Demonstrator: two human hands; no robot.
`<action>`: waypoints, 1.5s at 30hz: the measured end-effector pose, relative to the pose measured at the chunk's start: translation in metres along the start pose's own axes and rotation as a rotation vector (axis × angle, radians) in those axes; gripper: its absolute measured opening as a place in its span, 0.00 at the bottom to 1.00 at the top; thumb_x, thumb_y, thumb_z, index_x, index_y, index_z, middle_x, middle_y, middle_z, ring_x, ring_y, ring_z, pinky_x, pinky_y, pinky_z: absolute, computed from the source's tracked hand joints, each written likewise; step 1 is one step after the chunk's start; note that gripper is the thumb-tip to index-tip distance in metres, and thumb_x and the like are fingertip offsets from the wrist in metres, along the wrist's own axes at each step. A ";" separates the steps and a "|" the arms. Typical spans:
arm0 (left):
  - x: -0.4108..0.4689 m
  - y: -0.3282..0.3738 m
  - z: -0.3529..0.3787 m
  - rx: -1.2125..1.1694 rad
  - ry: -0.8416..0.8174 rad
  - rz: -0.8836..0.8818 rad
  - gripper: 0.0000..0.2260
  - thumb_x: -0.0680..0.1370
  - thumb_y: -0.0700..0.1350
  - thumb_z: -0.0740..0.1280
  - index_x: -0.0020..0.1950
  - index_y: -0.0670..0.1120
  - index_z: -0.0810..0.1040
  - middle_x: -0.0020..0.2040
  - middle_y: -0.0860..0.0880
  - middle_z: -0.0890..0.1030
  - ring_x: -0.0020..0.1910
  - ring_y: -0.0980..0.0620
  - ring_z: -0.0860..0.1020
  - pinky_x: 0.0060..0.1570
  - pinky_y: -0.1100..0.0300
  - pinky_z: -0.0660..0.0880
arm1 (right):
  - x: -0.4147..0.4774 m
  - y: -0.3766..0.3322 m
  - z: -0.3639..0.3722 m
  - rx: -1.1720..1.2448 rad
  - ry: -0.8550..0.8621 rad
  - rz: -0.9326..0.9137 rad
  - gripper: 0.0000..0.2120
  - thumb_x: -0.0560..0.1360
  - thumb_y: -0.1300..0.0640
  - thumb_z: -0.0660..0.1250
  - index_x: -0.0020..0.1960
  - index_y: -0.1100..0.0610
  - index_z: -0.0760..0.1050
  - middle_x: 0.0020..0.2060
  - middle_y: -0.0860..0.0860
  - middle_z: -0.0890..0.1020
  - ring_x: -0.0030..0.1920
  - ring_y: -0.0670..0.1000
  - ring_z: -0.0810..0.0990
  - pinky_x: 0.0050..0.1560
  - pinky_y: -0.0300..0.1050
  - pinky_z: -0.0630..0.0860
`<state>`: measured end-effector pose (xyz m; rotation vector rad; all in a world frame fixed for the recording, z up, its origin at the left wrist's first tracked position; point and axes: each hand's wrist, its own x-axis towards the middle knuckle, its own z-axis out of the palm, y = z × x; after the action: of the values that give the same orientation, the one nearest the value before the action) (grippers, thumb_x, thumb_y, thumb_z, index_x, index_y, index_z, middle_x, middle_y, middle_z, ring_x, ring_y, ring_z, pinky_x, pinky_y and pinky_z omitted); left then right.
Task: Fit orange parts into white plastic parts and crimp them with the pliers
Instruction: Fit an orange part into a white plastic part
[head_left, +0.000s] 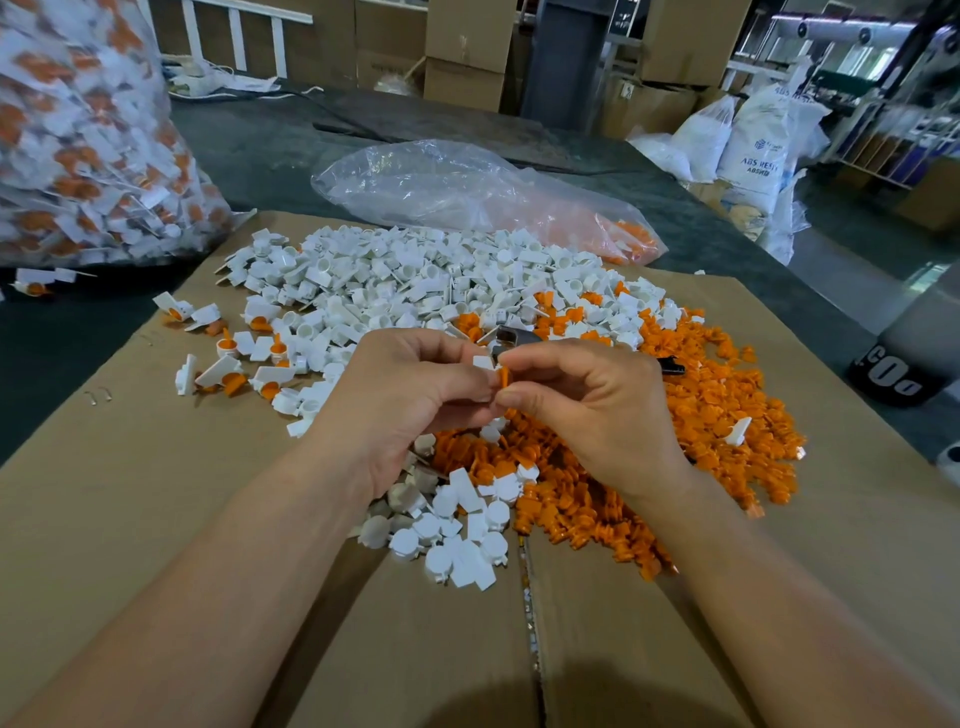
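we list: left hand (410, 395) pinching a white plastic part (483, 362), right hand (587, 410) pinching an orange part (503, 376) against it, both hands over heaped parts on cardboard (156, 493), pliers (511, 338) lying just behind.

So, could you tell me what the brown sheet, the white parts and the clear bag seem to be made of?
The sheet looks like cardboard: matt brown, with a flap seam. The white parts look like moulded plastic, smooth and slightly shiny. The bag seems thin plastic film: see-through, crinkled, glossy.
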<state>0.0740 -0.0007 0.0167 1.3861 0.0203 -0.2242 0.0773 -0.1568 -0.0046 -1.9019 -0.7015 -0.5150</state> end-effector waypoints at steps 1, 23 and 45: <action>0.000 0.000 0.000 0.001 0.000 0.001 0.06 0.69 0.29 0.70 0.36 0.38 0.77 0.28 0.45 0.80 0.27 0.52 0.80 0.27 0.67 0.76 | 0.000 0.000 0.000 0.012 0.004 0.012 0.14 0.67 0.64 0.71 0.51 0.52 0.77 0.38 0.40 0.82 0.41 0.38 0.82 0.43 0.32 0.77; 0.002 0.003 -0.006 0.056 0.020 -0.017 0.06 0.55 0.42 0.75 0.29 0.45 0.81 0.27 0.49 0.77 0.20 0.57 0.69 0.18 0.69 0.61 | 0.002 -0.002 0.000 0.078 -0.051 0.160 0.17 0.67 0.67 0.72 0.49 0.48 0.77 0.43 0.48 0.83 0.44 0.47 0.83 0.49 0.40 0.79; 0.002 0.001 -0.003 0.056 -0.038 0.022 0.12 0.69 0.31 0.69 0.26 0.43 0.80 0.26 0.45 0.78 0.24 0.54 0.77 0.23 0.68 0.73 | 0.000 -0.004 0.000 0.165 -0.057 0.051 0.15 0.68 0.64 0.70 0.51 0.52 0.77 0.41 0.41 0.83 0.42 0.43 0.83 0.45 0.35 0.77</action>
<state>0.0764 0.0024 0.0162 1.4369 -0.0327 -0.2339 0.0752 -0.1552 -0.0021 -1.7805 -0.7092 -0.3607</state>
